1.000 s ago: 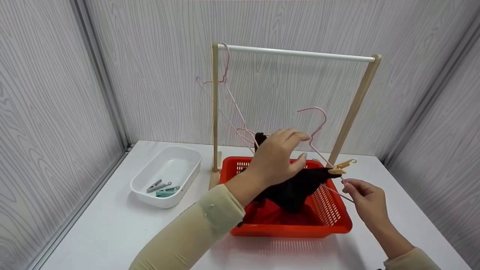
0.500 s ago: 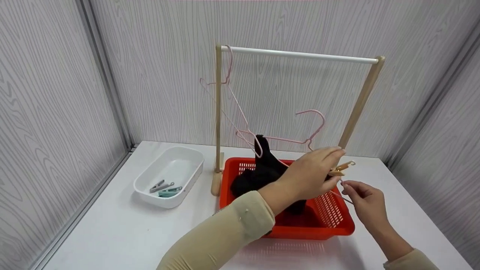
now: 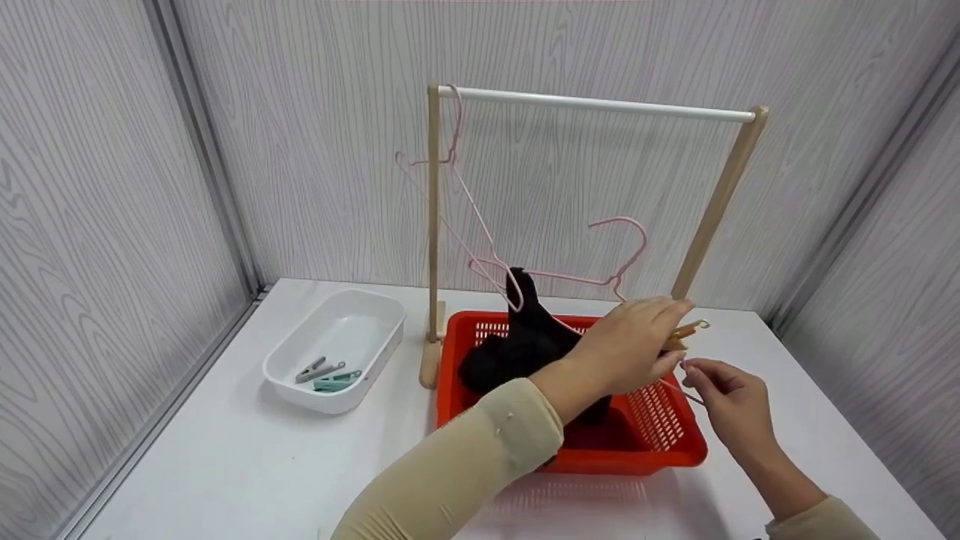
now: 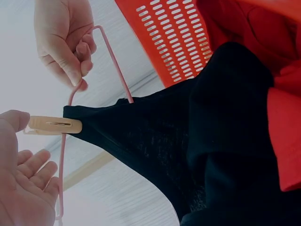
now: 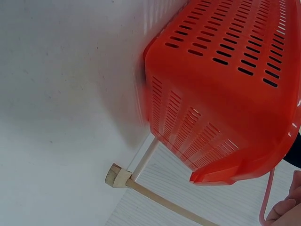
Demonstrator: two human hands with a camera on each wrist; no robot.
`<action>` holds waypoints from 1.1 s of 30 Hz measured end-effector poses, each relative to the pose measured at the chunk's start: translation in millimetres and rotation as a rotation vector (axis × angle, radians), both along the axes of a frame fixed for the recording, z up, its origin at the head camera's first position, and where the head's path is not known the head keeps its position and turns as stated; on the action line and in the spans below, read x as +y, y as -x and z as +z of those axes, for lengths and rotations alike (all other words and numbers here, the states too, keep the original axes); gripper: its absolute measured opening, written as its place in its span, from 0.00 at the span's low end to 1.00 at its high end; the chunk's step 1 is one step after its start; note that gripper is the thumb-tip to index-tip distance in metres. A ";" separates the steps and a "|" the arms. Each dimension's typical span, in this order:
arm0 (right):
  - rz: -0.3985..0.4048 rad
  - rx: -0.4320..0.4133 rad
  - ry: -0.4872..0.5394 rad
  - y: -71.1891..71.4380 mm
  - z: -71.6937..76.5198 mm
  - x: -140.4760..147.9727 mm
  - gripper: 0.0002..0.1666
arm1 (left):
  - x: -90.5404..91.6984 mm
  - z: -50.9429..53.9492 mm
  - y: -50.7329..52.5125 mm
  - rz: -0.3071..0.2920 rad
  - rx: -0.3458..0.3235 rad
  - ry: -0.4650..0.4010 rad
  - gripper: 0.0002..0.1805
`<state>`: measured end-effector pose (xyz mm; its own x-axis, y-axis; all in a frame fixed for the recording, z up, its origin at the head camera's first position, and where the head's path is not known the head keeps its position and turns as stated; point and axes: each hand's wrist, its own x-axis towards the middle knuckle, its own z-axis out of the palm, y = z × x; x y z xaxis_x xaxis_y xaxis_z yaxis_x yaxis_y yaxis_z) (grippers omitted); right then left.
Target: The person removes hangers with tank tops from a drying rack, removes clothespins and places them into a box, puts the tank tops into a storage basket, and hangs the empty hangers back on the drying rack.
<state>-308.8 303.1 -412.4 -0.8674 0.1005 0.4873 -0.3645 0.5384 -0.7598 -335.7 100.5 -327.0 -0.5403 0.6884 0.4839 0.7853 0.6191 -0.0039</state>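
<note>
My right hand (image 3: 731,409) pinches the lower right end of a pink hanger (image 3: 637,255). A black garment (image 4: 141,132) hangs on this hanger and droops into the red basket (image 3: 592,460). One orange-tan clothespin (image 4: 61,125) clamps the garment's corner to the hanger, just above my right fingers in the head view. Beside the pin is my left hand (image 3: 626,349), which partly hides it there. In the left wrist view, the left thumb (image 4: 16,120) touches the pin's outer end while the other fingers curl loosely, apart from it. Red cloth (image 4: 287,127) lies inside the basket.
Behind the basket stands a rack with wooden posts (image 3: 433,225) and a white rod (image 3: 600,103). Linked pink hangers (image 3: 472,202) hang at its left post. A white tray (image 3: 390,352) on the left holds grey (image 3: 319,369) and green clothespins (image 3: 337,381).
My left hand has moved right and down, from over the garment to the clothespin, and has stayed there. The right hand has kept its pinch on the hanger.
</note>
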 end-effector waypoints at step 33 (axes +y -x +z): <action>0.017 0.031 -0.025 -1.4 2.7 -0.9 0.08 | 2.0 -2.7 3.1 -0.129 -0.065 -0.029 0.19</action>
<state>-307.4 302.2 -409.7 -0.8531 0.0734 0.5166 -0.3973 0.5505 -0.7342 -338.7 102.5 -329.7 -0.4793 0.7404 0.4713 0.8561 0.5126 0.0654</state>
